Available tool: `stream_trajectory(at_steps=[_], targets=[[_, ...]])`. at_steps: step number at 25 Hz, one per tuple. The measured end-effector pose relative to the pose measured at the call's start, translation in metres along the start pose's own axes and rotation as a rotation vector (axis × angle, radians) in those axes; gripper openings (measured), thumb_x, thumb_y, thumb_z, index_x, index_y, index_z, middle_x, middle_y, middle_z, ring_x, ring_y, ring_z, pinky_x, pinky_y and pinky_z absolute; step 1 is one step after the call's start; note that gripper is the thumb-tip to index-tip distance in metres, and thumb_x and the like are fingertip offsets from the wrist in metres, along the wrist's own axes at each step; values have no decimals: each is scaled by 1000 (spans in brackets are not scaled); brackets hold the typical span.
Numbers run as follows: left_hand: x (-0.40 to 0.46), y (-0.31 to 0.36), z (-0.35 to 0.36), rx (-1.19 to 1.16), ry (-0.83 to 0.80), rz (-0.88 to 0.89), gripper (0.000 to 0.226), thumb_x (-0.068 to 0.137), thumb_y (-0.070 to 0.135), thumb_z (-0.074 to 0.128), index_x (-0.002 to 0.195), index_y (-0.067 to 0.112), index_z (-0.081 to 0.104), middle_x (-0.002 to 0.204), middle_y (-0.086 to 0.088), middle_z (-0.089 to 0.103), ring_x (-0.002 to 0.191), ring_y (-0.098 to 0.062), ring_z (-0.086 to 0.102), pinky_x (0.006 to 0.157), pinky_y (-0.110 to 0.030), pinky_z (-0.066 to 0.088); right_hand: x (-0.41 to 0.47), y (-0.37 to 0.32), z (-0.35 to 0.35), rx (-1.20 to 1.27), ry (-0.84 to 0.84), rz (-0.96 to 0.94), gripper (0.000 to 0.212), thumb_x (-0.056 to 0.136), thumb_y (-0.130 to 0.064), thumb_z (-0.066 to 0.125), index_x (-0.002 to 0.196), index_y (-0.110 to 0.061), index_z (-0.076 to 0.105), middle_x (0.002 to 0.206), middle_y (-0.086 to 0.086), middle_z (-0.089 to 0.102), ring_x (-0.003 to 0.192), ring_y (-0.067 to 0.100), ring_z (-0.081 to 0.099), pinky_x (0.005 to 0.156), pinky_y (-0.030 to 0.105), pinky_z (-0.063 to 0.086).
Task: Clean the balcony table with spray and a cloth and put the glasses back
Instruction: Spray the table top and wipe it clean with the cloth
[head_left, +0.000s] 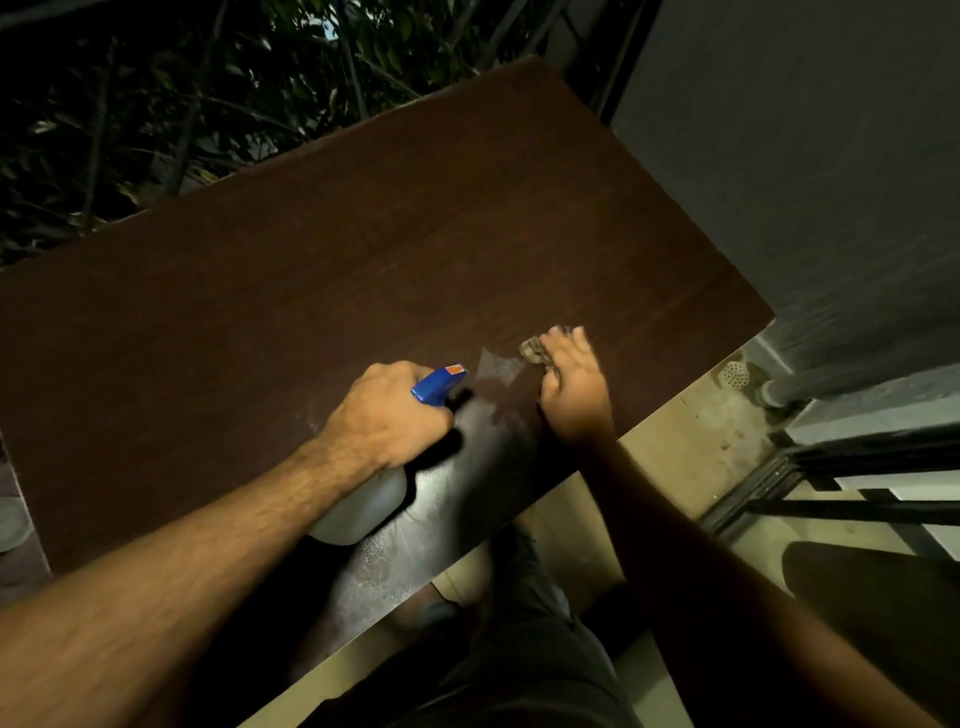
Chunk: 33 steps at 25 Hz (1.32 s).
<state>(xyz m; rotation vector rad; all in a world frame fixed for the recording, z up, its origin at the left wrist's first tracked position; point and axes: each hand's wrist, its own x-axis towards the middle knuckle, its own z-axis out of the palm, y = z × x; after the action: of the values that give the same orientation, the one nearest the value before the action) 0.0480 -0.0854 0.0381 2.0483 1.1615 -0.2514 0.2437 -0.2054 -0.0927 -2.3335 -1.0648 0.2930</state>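
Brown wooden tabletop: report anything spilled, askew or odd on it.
Nothing looks damaged or askew. The brown wooden tabletop has a wet, speckled sheen near its front edge, between the blue-nozzled white spray bottle in the left hand and the crumpled brownish cloth under the right hand. No glasses are visible.

The dark brown table (363, 249) bears a crumpled cloth (532, 351) — and seemingly wet patches (498, 366).

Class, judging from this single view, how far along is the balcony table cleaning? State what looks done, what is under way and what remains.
Done: the table is bare, with no glasses on it, and wet spray glistens near its front edge. Under way: the left hand grips the spray bottle while the right hand presses the cloth onto the wet patch. Left: wiping the far, dry-looking surface and returning the glasses, which are out of view.
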Motion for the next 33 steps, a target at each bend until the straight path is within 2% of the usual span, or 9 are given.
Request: stream_trajectory(at_steps=[5,7,11,15,19,24,27,30,33], targets=[[2,0,-3,-10,-20,-1,12,76,19,63,64,19,59,70,-6,70,68,-29,69,55,-27,45,-60,-22,21,82,-238,-345,48,82,2,58,130,-2,55,139,18,50,138,36,28,115,39,22],[2,-1,-4,-7,-12,5,15,76,19,63,62,19,58,70,-6,69,68,-29,69,54,-28,45,-43,-18,18,51,-195,-385,41,88,-10,49,127,0,57,136,20,52,138,37,30,115,38,24],[3,-4,-8,-11,25,-15,12,75,21,63,63,19,60,69,-6,71,68,-29,71,61,-35,57,25,-6,1,29,16,-1,45,86,-5,44,129,-7,58,139,10,53,140,25,32,114,25,20],[0,-5,-20,-50,60,-25,14,71,30,61,70,17,65,71,-6,73,68,-29,73,70,-43,62,34,-5,-5,-1,42,53,47,87,-4,48,132,-11,56,143,4,49,141,20,28,114,21,15],[-8,-11,-27,-58,52,-28,19,72,33,61,69,14,62,71,-8,73,70,-30,73,68,-43,62,-28,-27,14,-3,-144,-302,45,86,-13,40,126,-1,59,135,18,54,136,36,33,112,44,29],[-17,-23,-28,-40,57,-35,15,73,28,60,66,14,58,66,-5,71,69,-29,72,64,-38,59,-64,-32,19,-36,-347,-508,48,95,-27,33,131,-4,54,141,15,49,138,36,30,115,30,19],[-26,-30,-29,-50,59,-38,23,68,38,56,65,15,59,65,-5,71,65,-28,70,61,-36,57,-14,-21,19,-59,-230,-347,50,86,-17,37,132,-5,55,141,14,50,139,33,31,115,28,18],[-32,-45,-24,-21,63,-50,15,73,26,59,61,17,59,61,-3,69,61,-27,69,56,-30,52,24,-24,10,-83,-99,-118,49,86,-5,46,135,-10,53,145,6,47,142,23,26,115,24,14],[-39,-58,-15,67,18,-50,11,74,22,60,65,16,61,61,-2,68,60,-25,68,51,-26,48,34,-21,5,-35,-38,-71,47,88,-4,48,134,-11,55,144,4,48,142,20,26,115,24,16]])
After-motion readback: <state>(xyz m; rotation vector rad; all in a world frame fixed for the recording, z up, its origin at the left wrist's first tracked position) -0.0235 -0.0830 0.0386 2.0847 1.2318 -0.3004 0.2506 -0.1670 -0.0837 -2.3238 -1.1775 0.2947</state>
